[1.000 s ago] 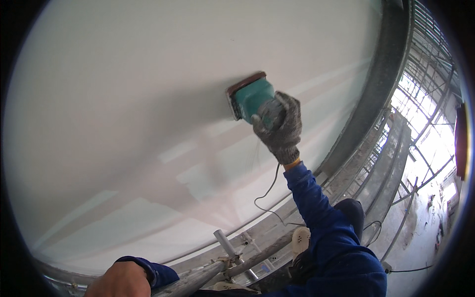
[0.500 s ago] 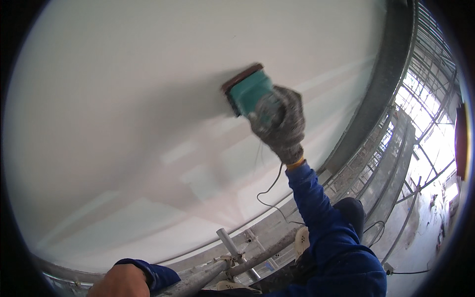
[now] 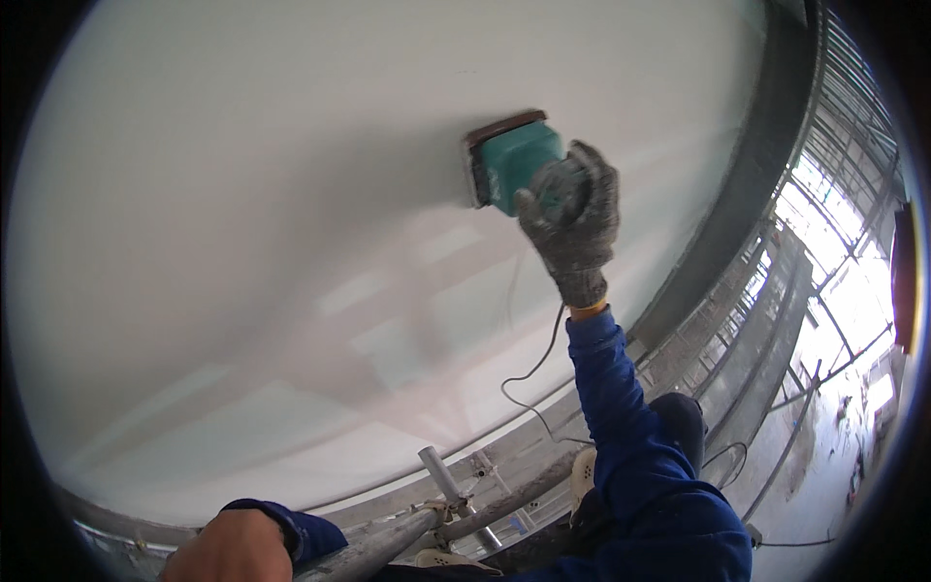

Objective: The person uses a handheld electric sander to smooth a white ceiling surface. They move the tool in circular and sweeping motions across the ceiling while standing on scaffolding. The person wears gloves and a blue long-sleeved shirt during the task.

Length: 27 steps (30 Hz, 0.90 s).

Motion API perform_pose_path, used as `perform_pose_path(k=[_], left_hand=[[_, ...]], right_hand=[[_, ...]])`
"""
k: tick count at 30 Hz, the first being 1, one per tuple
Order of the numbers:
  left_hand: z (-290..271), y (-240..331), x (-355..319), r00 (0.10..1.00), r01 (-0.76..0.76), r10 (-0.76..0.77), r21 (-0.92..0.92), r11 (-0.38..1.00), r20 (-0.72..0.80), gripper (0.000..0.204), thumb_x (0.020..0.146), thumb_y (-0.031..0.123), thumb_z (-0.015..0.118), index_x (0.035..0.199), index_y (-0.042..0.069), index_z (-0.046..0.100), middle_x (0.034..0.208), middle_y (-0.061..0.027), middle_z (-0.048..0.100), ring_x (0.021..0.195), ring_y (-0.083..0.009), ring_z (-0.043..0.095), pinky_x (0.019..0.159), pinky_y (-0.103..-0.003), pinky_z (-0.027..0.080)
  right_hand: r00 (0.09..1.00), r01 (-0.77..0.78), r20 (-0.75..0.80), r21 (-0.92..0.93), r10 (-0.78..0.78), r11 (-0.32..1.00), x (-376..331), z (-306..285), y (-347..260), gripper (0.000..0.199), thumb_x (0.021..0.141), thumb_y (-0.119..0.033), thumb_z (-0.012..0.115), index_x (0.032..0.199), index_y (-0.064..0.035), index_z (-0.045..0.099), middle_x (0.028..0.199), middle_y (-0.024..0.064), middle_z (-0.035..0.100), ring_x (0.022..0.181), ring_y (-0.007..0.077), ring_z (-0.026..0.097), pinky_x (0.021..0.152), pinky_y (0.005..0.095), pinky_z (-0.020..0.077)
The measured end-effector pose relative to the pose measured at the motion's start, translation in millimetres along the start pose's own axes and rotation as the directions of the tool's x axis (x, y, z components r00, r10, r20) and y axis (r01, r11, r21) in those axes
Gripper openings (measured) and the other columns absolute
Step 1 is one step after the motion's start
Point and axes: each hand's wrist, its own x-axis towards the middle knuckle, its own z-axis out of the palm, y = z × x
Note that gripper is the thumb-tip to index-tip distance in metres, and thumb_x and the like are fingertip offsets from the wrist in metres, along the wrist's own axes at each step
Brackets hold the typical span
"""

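1. Teal power sander (image 3: 512, 163), boxy body with a dark flat pad on its far side, pad pressed flat against the white wall (image 3: 291, 242).
2. Placed high on the wall, upper middle of the view, tilted slightly so the pad's edge runs at a slant.
3. Thin dark cord (image 3: 529, 373) trailing down from below the sander, looping loosely in front of the wall toward the scaffold.
4. No containers in sight.
5. Right hand (image 3: 572, 218) in a grey knit glove, fingers curled tight around the sander's back, thumb wrapped on the near side; firm grip, closed on the tool.
6. Right arm stretched upward, blue sleeve (image 3: 621, 417) running from the lower right to the wrist, orange cuff edge showing at the glove.
7. Left hand (image 3: 233, 548) bare, low at the bottom edge, next to a grey metal scaffold pipe (image 3: 388, 543); only its back visible, so grip and openness cannot be told.
8. Pipe clamps and crossing tubes just beside the left hand; open building frame and bright daylight far right.
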Motion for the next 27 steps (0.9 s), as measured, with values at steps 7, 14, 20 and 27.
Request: perform_pose_path(k=[7,14,20,27], left_hand=[[-5.1,-2.1,1.6,1.000,-0.015,0.015,0.009,1.000,0.002,0.019,0.095,0.017,0.054,0.077,0.012,0.058,0.066,0.0003,0.054,0.050,-0.0085,0.048,0.049,-0.022,0.034],[2.7,8.3,1.1,0.999,0.025,-0.023,0.048,0.999,-0.049,0.025,0.095,0.026,0.055,0.075,0.013,0.058,0.064,0.0000,0.054,0.048,-0.0083,0.047,0.048,-0.022,0.034],[1.2,5.3,-10.1,0.994,0.019,-0.017,0.011,1.000,-0.103,0.025,0.094,0.027,0.055,0.075,0.011,0.059,0.064,-0.0031,0.057,0.048,-0.0107,0.050,0.047,-0.023,0.039],[0.8,4.3,-9.6,0.996,-0.009,0.010,0.008,1.000,-0.083,0.021,0.094,0.023,0.057,0.077,0.011,0.061,0.065,-0.0031,0.058,0.049,-0.0107,0.051,0.047,-0.023,0.039]], right_hand=[[0.992,0.122,0.007,0.023,-0.123,0.992,11.5,22.8,-54.4,0.069,0.065,-0.024,0.085,0.125,-0.0102,0.055,0.118,0.0127,0.058,0.104,0.0295,0.061,0.084,0.0396,0.0548],[0.974,0.196,0.087,0.119,-0.207,0.973,9.8,69.2,-153.3,0.063,0.065,-0.025,0.081,0.123,-0.0176,0.059,0.112,0.0113,0.058,0.100,0.0314,0.061,0.075,0.0417,0.0575],[0.950,0.259,0.147,0.126,-0.277,0.958,-7.3,73.5,-156.5,0.053,0.071,-0.024,0.074,0.122,-0.0200,0.060,0.111,0.0145,0.056,0.097,0.0366,0.060,0.069,0.0462,0.0571],[0.995,0.102,-0.014,0.017,-0.101,0.995,18.7,51.9,-112.9,0.066,0.063,-0.023,0.081,0.124,-0.0179,0.056,0.112,0.0117,0.057,0.098,0.0305,0.061,0.074,0.0414,0.0567]])
